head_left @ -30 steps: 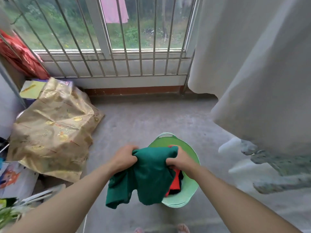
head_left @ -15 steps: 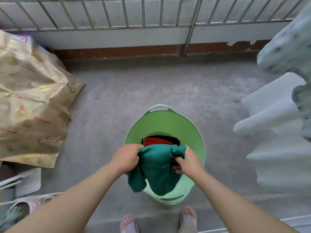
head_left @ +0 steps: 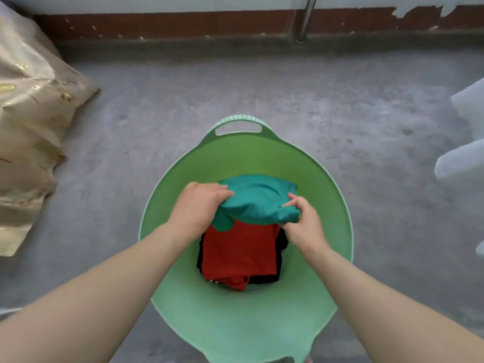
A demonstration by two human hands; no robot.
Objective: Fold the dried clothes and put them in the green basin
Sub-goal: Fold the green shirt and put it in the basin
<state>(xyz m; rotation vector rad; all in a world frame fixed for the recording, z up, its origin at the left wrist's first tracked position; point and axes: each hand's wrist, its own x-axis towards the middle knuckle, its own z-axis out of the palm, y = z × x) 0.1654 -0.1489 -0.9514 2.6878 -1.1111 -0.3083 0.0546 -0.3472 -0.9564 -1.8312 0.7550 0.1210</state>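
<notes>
A round green basin [head_left: 327,184] with a handle cut-out at its far rim stands on the grey concrete floor. Inside it lies a folded red garment [head_left: 241,252] on top of a black one [head_left: 281,242]. A folded teal green garment [head_left: 258,199] sits on the far part of the red one. My left hand [head_left: 199,205] grips the teal garment's left edge, fingers curled into the cloth. My right hand [head_left: 303,221] pinches its right corner. Both hands are down inside the basin.
A golden patterned bundle [head_left: 28,121] lies on the floor at the left. White hanging fabric [head_left: 463,158] reaches in at the right edge. A red-brown skirting strip [head_left: 183,22] and a metal post [head_left: 303,19] run along the far wall.
I have bent down and lowered the teal garment from above the basin into it, onto the red garment. The view has dropped from the window to the floor.
</notes>
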